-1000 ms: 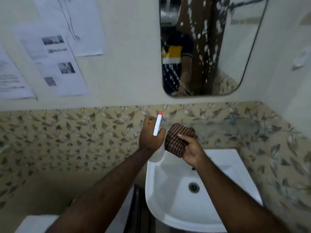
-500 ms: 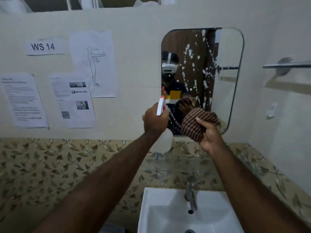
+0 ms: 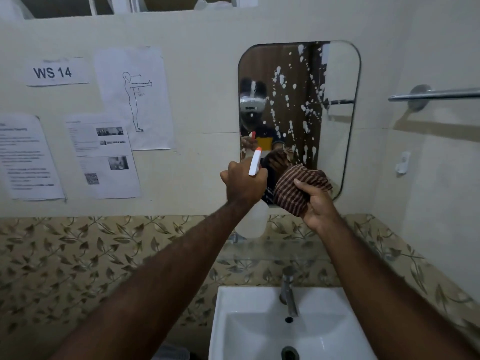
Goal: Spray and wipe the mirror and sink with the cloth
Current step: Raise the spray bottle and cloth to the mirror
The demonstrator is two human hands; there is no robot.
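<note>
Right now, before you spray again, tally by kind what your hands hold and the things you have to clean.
spray bottle: 1, gripped by the left hand
cloth: 1, striped, bunched in the right hand
mirror: 1, spattered with white drops
sink: 1
Total: 4

From my seat, the left hand [image 3: 243, 185] covers the spray bottle [image 3: 253, 222] at its neck, so I can't see the trigger or the fingers on it. Bottle, hand and cloth [image 3: 296, 189] block the mirror's [image 3: 340, 113] lower left corner. Most of the right hand's [image 3: 319, 207] fingers are buried behind the cloth. Below the mirror, the sink [image 3: 226, 307] is cut off by the bottom edge. To the right of the mirror, the towel rail [image 3: 441, 94] runs out of frame. To the left of the mirror, the printed sheets [image 3: 104, 157] carry text too small to read, and the farthest sheet [image 3: 23, 157] is clipped.
</note>
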